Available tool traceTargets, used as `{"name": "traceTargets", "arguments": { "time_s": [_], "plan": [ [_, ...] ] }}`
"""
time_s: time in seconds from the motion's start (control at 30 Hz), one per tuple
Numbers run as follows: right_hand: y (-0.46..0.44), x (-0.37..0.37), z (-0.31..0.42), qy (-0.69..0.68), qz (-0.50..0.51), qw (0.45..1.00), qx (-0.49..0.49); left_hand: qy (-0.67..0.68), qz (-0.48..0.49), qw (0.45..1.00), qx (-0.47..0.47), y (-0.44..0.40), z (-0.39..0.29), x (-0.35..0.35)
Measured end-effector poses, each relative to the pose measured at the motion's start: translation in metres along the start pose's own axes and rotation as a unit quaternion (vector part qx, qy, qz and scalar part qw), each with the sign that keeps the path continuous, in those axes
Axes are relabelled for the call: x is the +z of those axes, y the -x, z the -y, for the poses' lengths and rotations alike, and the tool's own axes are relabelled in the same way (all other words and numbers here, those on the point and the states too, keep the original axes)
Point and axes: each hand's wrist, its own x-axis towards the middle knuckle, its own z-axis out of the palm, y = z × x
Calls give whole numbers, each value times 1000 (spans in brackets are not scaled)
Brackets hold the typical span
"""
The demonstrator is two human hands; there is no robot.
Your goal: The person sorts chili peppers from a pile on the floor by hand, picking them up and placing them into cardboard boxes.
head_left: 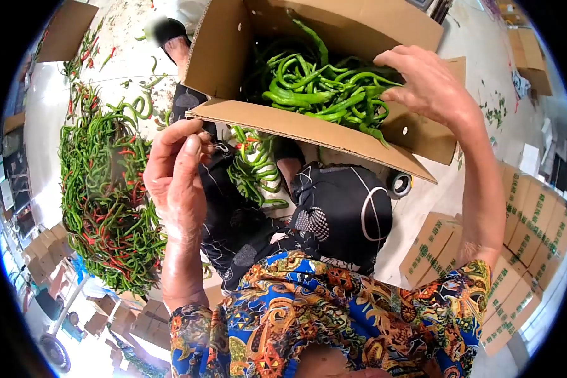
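Long green chili peppers (334,88) lie heaped inside an open cardboard box (283,120) in front of me. My right hand (425,85) is over the right end of the heap, fingers and thumb apart, gripping nothing I can see. Its fingertips are close to the peppers; contact is unclear. At the box's near left corner, my left hand (177,164) is curled, thumb close to the fingers just below the flap edge. Whatever may be between those fingers is hidden.
A large pile of green and red chili peppers (107,195) covers the floor at left. A smaller group of peppers (255,170) lies between my legs. Printed cardboard cartons (516,239) stand at right. A roll of tape (400,184) is beside my knee.
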Motion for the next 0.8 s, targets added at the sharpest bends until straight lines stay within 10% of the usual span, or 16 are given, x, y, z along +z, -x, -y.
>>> {"name": "traceTargets", "arguments": {
  "time_s": [0.23, 0.4, 0.6, 0.73, 0.8],
  "plan": [
    [-40, 24, 15, -63, 120, 990, -49, -47, 104, 993, 3, 13, 9, 21],
    [-80, 77, 47, -12, 305, 949, -79, -172, 191, 952, 166, 16, 36, 33],
    [-102, 96, 68, -28, 208, 966, -154, -130, 128, 946, 266, 8, 46, 45],
    [-122, 75, 65, -383, 122, 906, -134, -146, 126, 938, 289, 9, 51, 44],
    [-112, 60, 46, -249, 46, 959, -127, -137, 122, 939, 292, 12, 48, 50]
  ]
}}
